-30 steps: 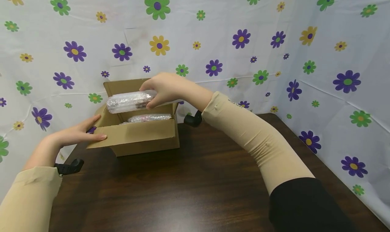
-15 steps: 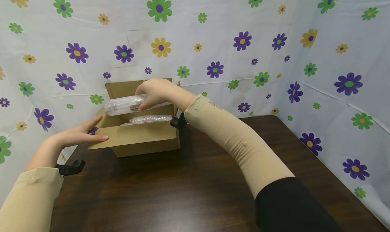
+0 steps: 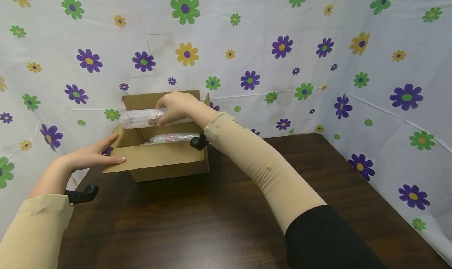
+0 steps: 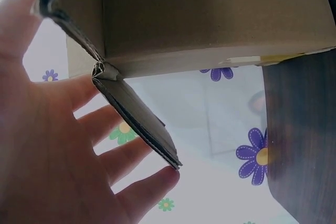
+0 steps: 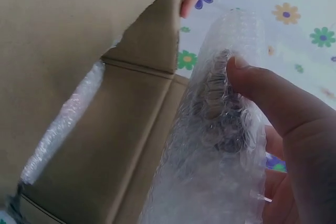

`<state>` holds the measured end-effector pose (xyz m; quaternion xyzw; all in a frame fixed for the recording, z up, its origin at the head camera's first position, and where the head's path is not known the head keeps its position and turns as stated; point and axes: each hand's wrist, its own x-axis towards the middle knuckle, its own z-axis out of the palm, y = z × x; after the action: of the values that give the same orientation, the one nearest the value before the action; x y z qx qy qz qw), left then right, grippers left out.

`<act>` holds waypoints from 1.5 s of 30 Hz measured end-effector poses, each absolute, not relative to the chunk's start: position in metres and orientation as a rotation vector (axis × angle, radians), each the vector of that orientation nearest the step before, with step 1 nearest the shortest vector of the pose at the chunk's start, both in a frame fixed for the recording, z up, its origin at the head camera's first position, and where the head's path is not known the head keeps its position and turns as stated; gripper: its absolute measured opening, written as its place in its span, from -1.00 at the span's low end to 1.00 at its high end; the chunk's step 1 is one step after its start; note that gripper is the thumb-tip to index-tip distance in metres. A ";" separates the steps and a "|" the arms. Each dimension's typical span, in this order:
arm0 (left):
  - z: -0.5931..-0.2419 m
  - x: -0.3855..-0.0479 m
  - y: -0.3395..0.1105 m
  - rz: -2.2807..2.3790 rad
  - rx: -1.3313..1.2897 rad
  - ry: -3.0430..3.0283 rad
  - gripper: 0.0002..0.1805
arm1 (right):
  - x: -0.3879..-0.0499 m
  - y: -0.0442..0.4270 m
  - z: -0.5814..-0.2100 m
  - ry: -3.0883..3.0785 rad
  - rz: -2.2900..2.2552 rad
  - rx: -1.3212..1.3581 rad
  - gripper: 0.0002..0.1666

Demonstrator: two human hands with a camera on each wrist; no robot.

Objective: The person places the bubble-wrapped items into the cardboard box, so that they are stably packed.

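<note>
My right hand (image 3: 176, 107) holds a bubble-wrapped package (image 3: 141, 118) above the open cardboard box (image 3: 162, 155). In the right wrist view the thumb lies on the bubble wrap (image 5: 210, 177) and other fingers curl behind it; something dark shows through, its kind unclear. Another bubble-wrapped item (image 3: 173, 138) is inside the box, partly hidden by the front flap. At the box's left front corner rests my left hand (image 3: 88, 155). In the left wrist view its straight, spread fingers (image 4: 128, 163) touch a side flap (image 4: 139, 116) from outside.
The box stands on a dark wooden table (image 3: 229, 214), close to the flowered cloth (image 3: 226, 37) at the back. More flowered cloth (image 3: 381, 116) hangs along the right side. Both wrists wear black camera mounts (image 3: 82, 194).
My right hand has moved left and slightly down with the bubble-wrapped package, then levelled it a little. The left hand has stayed on the box flaps.
</note>
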<state>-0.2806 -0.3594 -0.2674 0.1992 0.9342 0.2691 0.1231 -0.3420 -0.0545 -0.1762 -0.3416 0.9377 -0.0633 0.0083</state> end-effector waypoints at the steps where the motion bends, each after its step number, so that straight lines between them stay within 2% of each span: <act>1: -0.268 -0.281 -0.359 0.784 0.580 2.726 0.09 | -0.344 -0.056 -0.179 2.931 -0.201 -1.049 -0.26; 13: -0.268 -0.281 -0.358 0.768 0.563 2.740 0.08 | -0.366 -0.064 -0.214 2.868 -0.301 -0.964 -0.25; 45: -0.269 -0.279 -0.359 0.792 0.549 2.744 0.10 | -0.377 -0.068 -0.241 2.805 -0.456 -0.945 -0.27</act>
<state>-0.2794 -0.3593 -0.2690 0.1874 0.9371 0.2704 0.1165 -0.3766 -0.0678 -0.2406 -0.3147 0.9341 -0.1517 0.0733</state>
